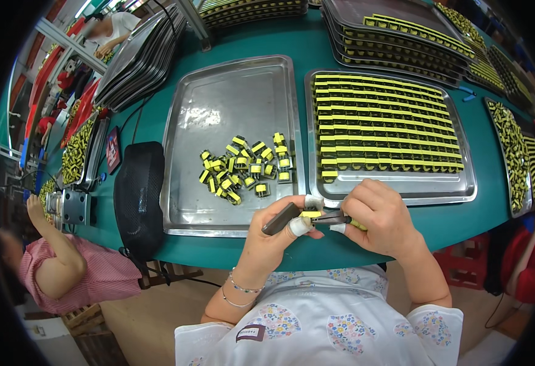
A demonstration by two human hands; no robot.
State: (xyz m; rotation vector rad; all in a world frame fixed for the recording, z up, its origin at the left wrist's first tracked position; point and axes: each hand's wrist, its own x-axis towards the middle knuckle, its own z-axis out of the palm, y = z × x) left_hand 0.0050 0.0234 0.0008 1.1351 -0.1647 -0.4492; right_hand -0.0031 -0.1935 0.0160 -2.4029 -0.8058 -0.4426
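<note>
In front of my waist, both hands are together at the table's near edge. My left hand (273, 235) is closed, its taped thumb and finger pinching a small black-and-yellow transformer (310, 214). A dark rectangular bar (281, 219) also lies in that hand, against the palm side. My right hand (380, 216) is closed round a dark-jawed tool that looks like pliers (333, 218); a bit of yellow-green grip shows under the fingers. The jaws reach to the transformer; whether they grip it I cannot tell. Beyond my left hand, several loose transformers (241, 161) lie heaped on a metal tray (218, 91).
Right of it, another metal tray (395, 190) holds neat rows of transformers (389, 122). A black case (139, 195) stands at the left. Stacked trays (395, 46) rise at the back right, more (142, 58) at the back left. Co-workers sit at both sides, one in a pink sleeve (75, 268).
</note>
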